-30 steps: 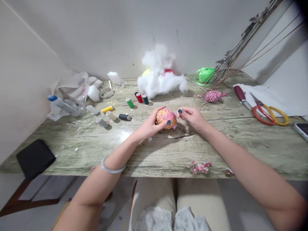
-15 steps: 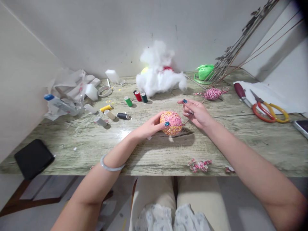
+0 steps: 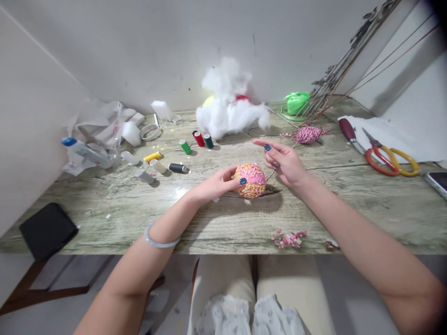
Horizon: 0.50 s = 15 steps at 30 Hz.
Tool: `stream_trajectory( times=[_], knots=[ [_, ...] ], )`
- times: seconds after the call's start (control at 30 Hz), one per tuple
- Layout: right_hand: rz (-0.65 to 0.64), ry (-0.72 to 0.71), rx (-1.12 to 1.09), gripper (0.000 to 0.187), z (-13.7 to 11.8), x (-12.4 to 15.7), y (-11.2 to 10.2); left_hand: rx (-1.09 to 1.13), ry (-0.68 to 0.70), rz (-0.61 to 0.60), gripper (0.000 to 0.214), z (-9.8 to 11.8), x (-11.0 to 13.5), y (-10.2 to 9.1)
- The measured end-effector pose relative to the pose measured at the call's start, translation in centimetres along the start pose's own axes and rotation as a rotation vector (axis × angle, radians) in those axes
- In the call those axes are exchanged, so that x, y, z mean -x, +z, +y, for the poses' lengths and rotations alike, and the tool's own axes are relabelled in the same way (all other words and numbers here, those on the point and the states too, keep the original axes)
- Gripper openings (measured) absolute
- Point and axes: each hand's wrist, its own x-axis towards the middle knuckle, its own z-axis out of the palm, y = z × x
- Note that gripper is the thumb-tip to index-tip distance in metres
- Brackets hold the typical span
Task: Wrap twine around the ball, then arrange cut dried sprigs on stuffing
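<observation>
My left hand (image 3: 218, 184) grips a round ball wound in pink and yellow string (image 3: 250, 180), thumb on its front, just above the wooden table (image 3: 223, 218). My right hand (image 3: 283, 160) is just right of the ball with its fingers half curled and the index finger stretched out. A thin string runs from the ball up into those fingers. Further back right lies a skein of red and white twine (image 3: 308, 134).
Thread spools (image 3: 186, 147) and small bobbins lie left of centre. White stuffing (image 3: 228, 111), a green ribbon roll (image 3: 296, 103), dry twigs, a knife (image 3: 349, 134), scissors (image 3: 391, 160) and a phone (image 3: 438, 181) line the back and right. Crumpled bags, a glue bottle (image 3: 82, 149) and a black pouch (image 3: 47, 229) sit left.
The ball has shifted slightly right and nearer in my left hand. My right hand has drawn away from the ball, up and to the right, with the string in it.
</observation>
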Motion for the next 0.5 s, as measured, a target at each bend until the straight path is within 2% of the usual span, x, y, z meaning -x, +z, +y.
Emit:
stream_trajectory(
  times=[0.2,0.4,0.5],
  knots=[
    [0.118,-0.091,0.055,0.036,-0.5,-0.3,-0.4,0.028,-0.012,-0.069,0.057,0.0,0.2,0.0],
    [0.122,0.058,0.154,0.041,0.3,-0.5,-0.6,0.076,0.074,-0.128,0.059,-0.1,0.2,0.1],
    [0.063,0.136,0.256,0.044,0.9,-0.3,-0.5,0.116,0.125,-0.096,0.08,0.3,0.4,0.3]
  ],
)
